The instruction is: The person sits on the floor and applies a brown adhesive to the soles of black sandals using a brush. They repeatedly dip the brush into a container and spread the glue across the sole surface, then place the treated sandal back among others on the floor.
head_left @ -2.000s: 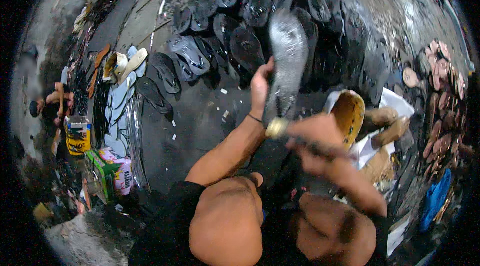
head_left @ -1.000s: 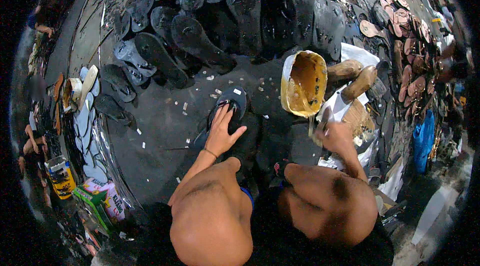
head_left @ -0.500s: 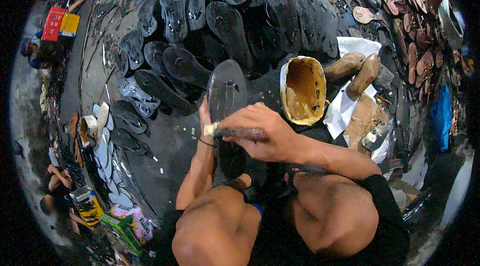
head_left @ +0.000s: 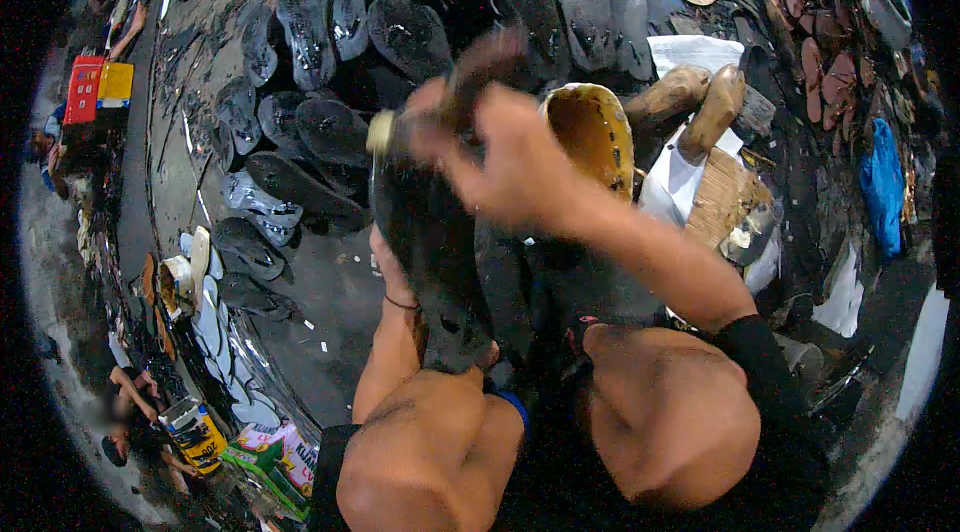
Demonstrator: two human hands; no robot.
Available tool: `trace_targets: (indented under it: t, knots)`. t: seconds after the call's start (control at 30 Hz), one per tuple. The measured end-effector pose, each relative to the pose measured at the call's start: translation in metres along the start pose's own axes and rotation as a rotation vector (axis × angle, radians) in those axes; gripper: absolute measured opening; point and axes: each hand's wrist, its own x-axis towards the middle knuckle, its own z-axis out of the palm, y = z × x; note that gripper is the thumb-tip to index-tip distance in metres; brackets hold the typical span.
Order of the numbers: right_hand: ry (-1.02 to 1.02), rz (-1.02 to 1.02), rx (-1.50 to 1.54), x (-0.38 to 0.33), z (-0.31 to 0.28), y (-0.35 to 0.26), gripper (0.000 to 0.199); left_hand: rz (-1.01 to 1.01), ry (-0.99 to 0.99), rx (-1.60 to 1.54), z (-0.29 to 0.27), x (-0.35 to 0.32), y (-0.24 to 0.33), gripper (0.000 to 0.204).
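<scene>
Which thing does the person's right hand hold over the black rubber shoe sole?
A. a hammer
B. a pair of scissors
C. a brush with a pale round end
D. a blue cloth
C: the right hand grips a brush with a pale round end above the black rubber shoe sole, which the left hand supports.

Two hands are in view: the left hand [head_left: 392,270] and the right hand [head_left: 500,157]. One dark shoe sole [head_left: 425,252] is held up between them, and one brush [head_left: 440,112] lies across it. One yellow glue tin [head_left: 592,137] stands just right of the hands. Two wooden shoe lasts [head_left: 690,102] lie far right of the tin. One blue bag [head_left: 882,182] sits at the right edge. At least fifteen black soles [head_left: 410,32] are spread over the far floor; the exact number cannot be told. One red-and-yellow crate [head_left: 100,90] stands far left.
</scene>
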Motion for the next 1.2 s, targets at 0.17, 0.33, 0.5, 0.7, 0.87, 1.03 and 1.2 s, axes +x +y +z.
trace_targets:
  t: [0.17, 0.33, 0.5, 0.7, 0.87, 1.03, 1.2]
  knots:
    - [0.033, -0.062, 0.152, 0.0, -0.01, 0.023, 0.024, 0.17, 0.027, -0.152, 0.014, 0.002, 0.016, 0.05]
    - [-0.703, 0.188, 0.257, -0.109, -0.012, -0.006, 0.025, 0.093, 0.217, -0.372, -0.043, 0.018, -0.005, 0.048]
    - [0.134, 0.326, -0.338, -0.086, -0.073, 0.079, 0.025, -0.318, 0.334, -0.261, -0.065, -0.071, -0.029, 0.048]
    - [0.199, 0.476, -0.489, -0.11, -0.098, 0.065, 0.037, -0.48, 0.555, 0.006, -0.004, -0.098, -0.002, 0.055]
    - [-1.052, 0.821, -0.816, -0.148, -0.169, 0.015, 0.034, -0.047, 0.422, 0.36, -0.049, -0.086, -0.029, 0.047]
    - [-0.207, 0.592, 0.214, -0.073, -0.114, -0.025, 0.026, -0.174, 0.243, -0.101, 0.003, 0.003, 0.018, 0.039]
    - [-0.27, -0.059, 0.242, -0.009, -0.002, 0.008, 0.02, 0.057, 0.009, -0.189, 0.042, 0.028, 0.021, 0.045]
